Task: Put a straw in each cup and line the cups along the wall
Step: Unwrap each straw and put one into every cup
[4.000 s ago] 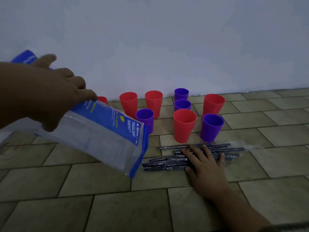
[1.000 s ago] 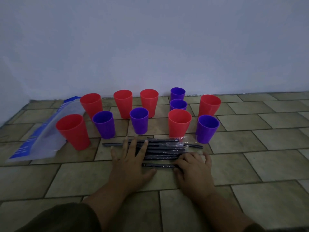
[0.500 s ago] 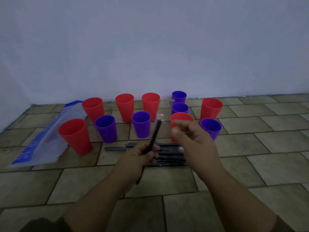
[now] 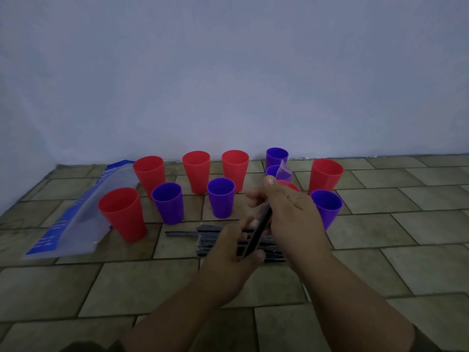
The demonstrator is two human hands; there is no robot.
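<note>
Several red cups (image 4: 122, 212) and purple cups (image 4: 220, 196) stand scattered on the tiled floor near the wall (image 4: 228, 85). A pile of dark wrapped straws (image 4: 203, 240) lies in front of them, partly behind my hands. My left hand (image 4: 233, 255) grips one dark straw (image 4: 258, 232) by its lower end, tilted up to the right. My right hand (image 4: 286, 214) is above the straw's upper end and pinches a piece of clear wrapper (image 4: 283, 171) between thumb and fingers. A red cup (image 4: 289, 185) is mostly hidden behind my right hand.
A clear plastic bag with blue edges (image 4: 83, 214) lies flat on the floor at the left, beside the nearest red cup. A side wall closes the far left corner. The tiled floor (image 4: 393, 237) stretches to the right of the cups.
Both hands lifted from the straw pile. My left hand picked up one straw, and my right hand has pulled the clear wrapper up off its end.
</note>
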